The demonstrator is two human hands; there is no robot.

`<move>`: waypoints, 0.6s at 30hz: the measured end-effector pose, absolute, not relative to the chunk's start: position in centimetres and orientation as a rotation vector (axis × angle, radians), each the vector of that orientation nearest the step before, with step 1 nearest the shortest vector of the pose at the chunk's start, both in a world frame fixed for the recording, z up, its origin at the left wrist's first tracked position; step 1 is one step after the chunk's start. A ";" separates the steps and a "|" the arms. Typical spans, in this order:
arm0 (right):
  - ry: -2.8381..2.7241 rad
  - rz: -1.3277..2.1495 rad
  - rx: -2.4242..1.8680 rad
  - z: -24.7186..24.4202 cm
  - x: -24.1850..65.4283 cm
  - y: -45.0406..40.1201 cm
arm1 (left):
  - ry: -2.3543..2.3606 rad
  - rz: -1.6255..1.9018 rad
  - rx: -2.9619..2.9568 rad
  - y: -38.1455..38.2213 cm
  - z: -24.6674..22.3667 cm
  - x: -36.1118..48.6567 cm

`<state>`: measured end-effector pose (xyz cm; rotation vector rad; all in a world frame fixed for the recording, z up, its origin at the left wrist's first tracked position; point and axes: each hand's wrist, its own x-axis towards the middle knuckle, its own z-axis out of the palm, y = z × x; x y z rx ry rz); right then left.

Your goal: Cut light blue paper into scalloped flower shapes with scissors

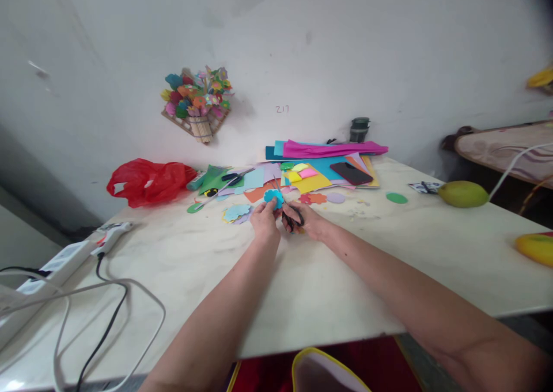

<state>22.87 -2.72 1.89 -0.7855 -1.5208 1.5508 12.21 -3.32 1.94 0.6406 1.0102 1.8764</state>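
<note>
Here at the pale, smooth counter (311,291), everything can be placed by the dark, red-edged smartphone (351,173) laid on the coloured sheets. Left of the phone and nearer the body, a bright blue paper flower with a scalloped edge (273,198) is being held up by the left hand (265,219), gripped firmly between its fingers. And the scissors with black handle loops (301,216) are right there too, gripped by the fingers of the right hand (310,219), also left of the phone and nearer! The blades are held close by the flower's edge; whether the paper is touched cannot be told.

Just to the near left of the phone, a flat lilac paper disc (336,198) is seen, then some orange and red paper flowers (317,198). Farther left of the phone, a loose pile of pale blue scalloped paper pieces (237,212) is found. Behind the phone, a long magenta sheet (332,148) is stretched out. To the phone's right, a flat green paper oval (396,198) is picked out, then a yellow-green oval fruit (464,194). Well apart, far left of the phone, a crumpled red plastic bag (149,182) is spotted.
</note>
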 end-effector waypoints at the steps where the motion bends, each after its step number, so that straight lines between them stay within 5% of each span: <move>1: -1.523 1.550 -0.786 1.9 22.9 -2.7 | 0.998 1.864 0.631 -3.3 1.9 12.2; 18: -1.503 1.541 -0.802 1.7 22.7 -2.5 | 1.028 1.870 0.690 -2.7 1.0 12.3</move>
